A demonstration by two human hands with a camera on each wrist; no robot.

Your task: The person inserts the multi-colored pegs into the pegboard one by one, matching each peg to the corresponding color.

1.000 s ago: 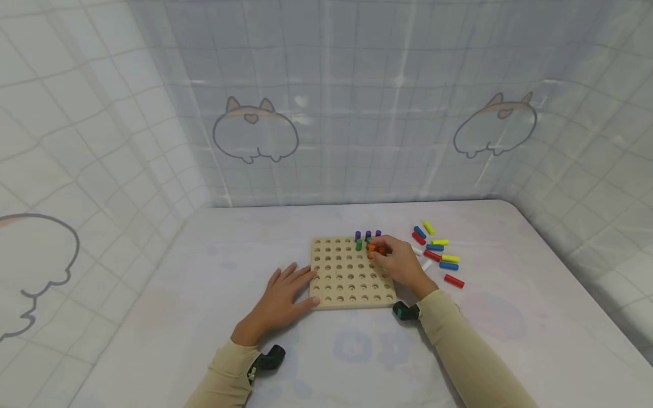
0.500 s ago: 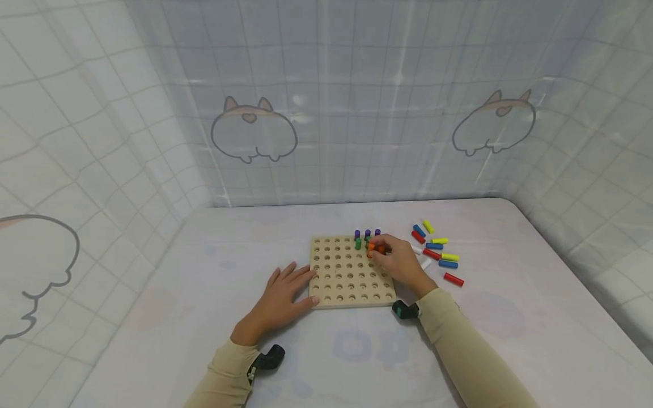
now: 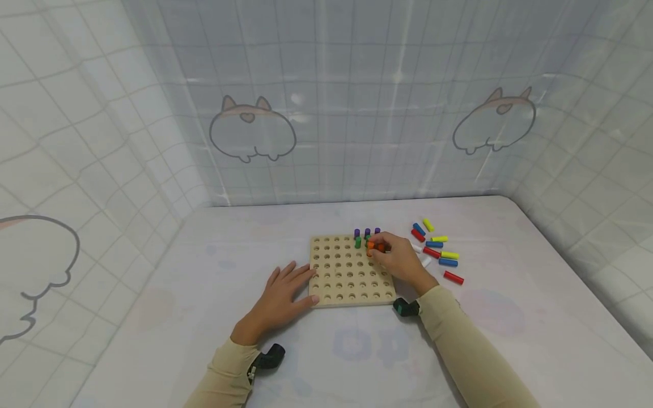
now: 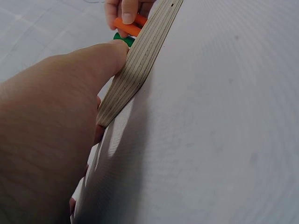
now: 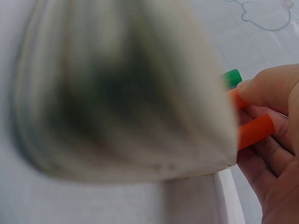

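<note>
A square wooden pegboard (image 3: 347,272) with rows of holes lies on the white table. Three purple pegs (image 3: 367,232) and a green peg (image 3: 358,242) stand near its far right corner. My right hand (image 3: 395,258) hovers over that corner and pinches orange pegs (image 3: 371,247); the right wrist view shows two orange pegs (image 5: 254,130) in its fingers beside a green peg (image 5: 232,77). My left hand (image 3: 283,294) lies flat on the table, its fingers touching the board's left edge (image 4: 135,70).
Several loose pegs, yellow, blue, red and white (image 3: 439,252), lie scattered on the table right of the board. Padded white walls with cartoon prints enclose the table on three sides.
Almost nothing: the right hand shifts very slightly over the far right corner with the orange pegs. The left hand stays put.
</note>
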